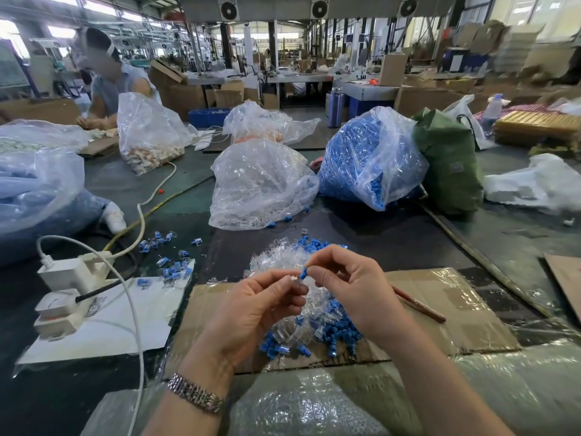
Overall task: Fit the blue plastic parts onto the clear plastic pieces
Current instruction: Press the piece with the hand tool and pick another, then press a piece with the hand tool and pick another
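1. Left hand (pixel 251 305), with a silver metal link watch (pixel 195 397) on its wrist, pinches a small clear plastic piece (pixel 295 283) between thumb and fingertips, above the work pile.
2. Right hand (pixel 349 283) pinches a small blue plastic part (pixel 303 273) between thumb and forefinger; the part's lower end sits right at the clear piece, and whether it is seated cannot be told.
3. Beneath both hands lies a loose mixed heap of clear pieces and blue parts (pixel 301 322), resting on a flat sheet of brown cardboard (pixel 440 306).
4. A reddish-brown pencil-like stick (pixel 419 305) lies on the cardboard, to the right of the right hand.
5. Farther back on the dark table stand a clear plastic bag of clear pieces (pixel 261 187) and, beside it on the right, a clear plastic bag full of blue parts (pixel 371 158).
6. Small assembled blue-and-clear pieces (pixel 171 259) lie scattered to the left, near a white power strip with plugs (pixel 67 287).
7. Another person (pixel 110 80) works at the far left of the table.
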The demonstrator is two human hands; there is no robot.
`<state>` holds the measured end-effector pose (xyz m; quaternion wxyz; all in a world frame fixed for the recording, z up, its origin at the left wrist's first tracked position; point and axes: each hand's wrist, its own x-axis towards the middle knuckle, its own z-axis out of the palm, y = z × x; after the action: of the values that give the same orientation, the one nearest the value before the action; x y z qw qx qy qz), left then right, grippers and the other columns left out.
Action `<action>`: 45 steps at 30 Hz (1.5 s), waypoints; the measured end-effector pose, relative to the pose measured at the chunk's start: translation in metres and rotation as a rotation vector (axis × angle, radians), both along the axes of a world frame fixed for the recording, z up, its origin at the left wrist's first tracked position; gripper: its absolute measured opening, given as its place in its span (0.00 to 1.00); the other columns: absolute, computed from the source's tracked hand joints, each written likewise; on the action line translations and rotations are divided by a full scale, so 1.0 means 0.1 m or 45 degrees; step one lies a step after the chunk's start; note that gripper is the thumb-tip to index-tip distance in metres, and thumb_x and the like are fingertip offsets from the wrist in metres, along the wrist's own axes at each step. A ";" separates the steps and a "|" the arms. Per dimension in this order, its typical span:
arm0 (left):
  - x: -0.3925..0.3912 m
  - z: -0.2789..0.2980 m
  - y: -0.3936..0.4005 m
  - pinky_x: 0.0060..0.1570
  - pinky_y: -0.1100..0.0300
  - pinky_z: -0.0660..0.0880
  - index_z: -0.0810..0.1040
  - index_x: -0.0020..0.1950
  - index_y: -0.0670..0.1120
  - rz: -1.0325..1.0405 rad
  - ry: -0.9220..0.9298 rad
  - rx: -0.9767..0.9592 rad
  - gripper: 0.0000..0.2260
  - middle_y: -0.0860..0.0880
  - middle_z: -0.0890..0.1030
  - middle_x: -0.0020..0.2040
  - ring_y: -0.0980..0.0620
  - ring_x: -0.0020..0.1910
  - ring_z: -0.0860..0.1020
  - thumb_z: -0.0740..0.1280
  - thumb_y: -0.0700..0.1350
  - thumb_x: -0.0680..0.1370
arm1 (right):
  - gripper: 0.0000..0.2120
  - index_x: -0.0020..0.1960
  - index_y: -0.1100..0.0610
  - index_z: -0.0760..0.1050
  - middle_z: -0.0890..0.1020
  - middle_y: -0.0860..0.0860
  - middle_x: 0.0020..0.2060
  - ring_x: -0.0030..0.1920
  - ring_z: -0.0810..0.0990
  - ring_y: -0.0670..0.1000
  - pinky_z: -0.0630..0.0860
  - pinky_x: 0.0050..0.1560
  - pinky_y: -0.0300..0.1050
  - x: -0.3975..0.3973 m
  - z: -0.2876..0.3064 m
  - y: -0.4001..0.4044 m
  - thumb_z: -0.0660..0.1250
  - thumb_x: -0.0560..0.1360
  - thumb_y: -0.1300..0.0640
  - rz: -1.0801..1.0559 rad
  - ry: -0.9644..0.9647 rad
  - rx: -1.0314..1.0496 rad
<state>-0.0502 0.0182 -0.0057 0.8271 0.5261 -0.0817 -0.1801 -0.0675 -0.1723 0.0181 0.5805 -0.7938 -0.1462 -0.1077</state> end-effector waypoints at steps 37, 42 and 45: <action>0.03 -0.02 0.02 0.45 0.58 0.82 0.87 0.50 0.39 0.192 -0.012 -0.042 0.08 0.32 0.84 0.53 0.42 0.47 0.85 0.72 0.35 0.72 | 0.13 0.56 0.55 0.74 0.76 0.54 0.51 0.47 0.77 0.54 0.73 0.45 0.47 0.14 -0.05 -0.60 0.66 0.77 0.48 -0.589 0.609 -1.259; 0.07 -0.02 0.03 0.47 0.56 0.83 0.86 0.51 0.38 0.232 0.020 -0.124 0.09 0.34 0.84 0.54 0.42 0.50 0.85 0.72 0.36 0.73 | 0.10 0.46 0.58 0.74 0.78 0.50 0.36 0.35 0.76 0.50 0.73 0.36 0.46 0.05 0.13 -0.56 0.65 0.80 0.52 -0.415 0.545 -0.762; 0.09 -0.01 0.03 0.49 0.57 0.82 0.86 0.52 0.39 0.256 0.030 -0.138 0.10 0.37 0.85 0.56 0.43 0.54 0.85 0.73 0.38 0.72 | 0.14 0.45 0.62 0.76 0.79 0.49 0.32 0.34 0.80 0.49 0.80 0.39 0.44 -0.07 0.31 -0.36 0.66 0.82 0.52 -0.036 0.717 -0.378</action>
<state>-0.0411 0.0217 -0.0067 0.8692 0.4839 -0.0285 -0.0976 -0.0749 -0.2087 0.0495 0.4745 -0.8704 0.0169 0.1307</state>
